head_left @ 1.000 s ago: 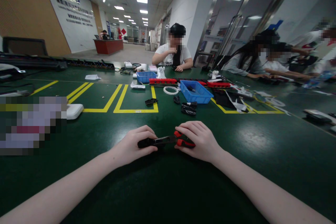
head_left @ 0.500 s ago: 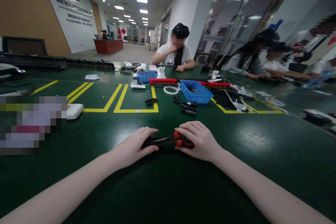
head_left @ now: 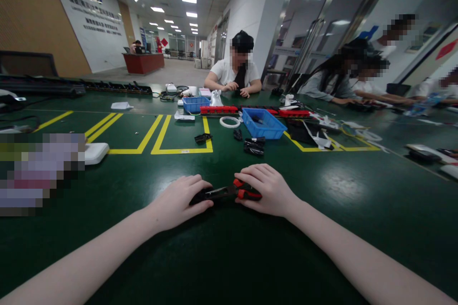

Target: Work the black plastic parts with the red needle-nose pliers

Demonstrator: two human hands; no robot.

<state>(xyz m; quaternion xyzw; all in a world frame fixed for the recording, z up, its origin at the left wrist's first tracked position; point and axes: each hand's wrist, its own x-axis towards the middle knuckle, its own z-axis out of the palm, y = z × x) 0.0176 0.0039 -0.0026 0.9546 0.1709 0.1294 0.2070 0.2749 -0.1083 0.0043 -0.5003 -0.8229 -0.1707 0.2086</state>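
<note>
Across the counter (head_left: 229,262), a seated person (head_left: 219,72) in a white shirt is now resting low, near the other hand, a hand (head_left: 231,86) that was raised to the face half a second ago, while the wearer's own hands are keeping nearly the same pose. From the head camera, both bare forearms are reaching in from the bottom corners and meeting near the middle of the green surface. At centre, a pair of pliers (head_left: 222,193) is lying crosswise between the hands, its nose pointing left. The right hand (head_left: 267,191) is curling its grip around the red-and-black handles, which are standing apart. The left hand (head_left: 181,201) is pinching a black piece (head_left: 199,195) between thumb and fingers, at the pliers' nose; whether the jaws are biting it, I cannot tell. Beyond the hands, shiny black bundles (head_left: 254,146) are lying just in front of a blue bin (head_left: 266,129), with a white ring (head_left: 230,127) to the bin's left. Yellow tape (head_left: 181,151) is marking out boxes, and a white case (head_left: 96,153) is sitting farther left.
</note>
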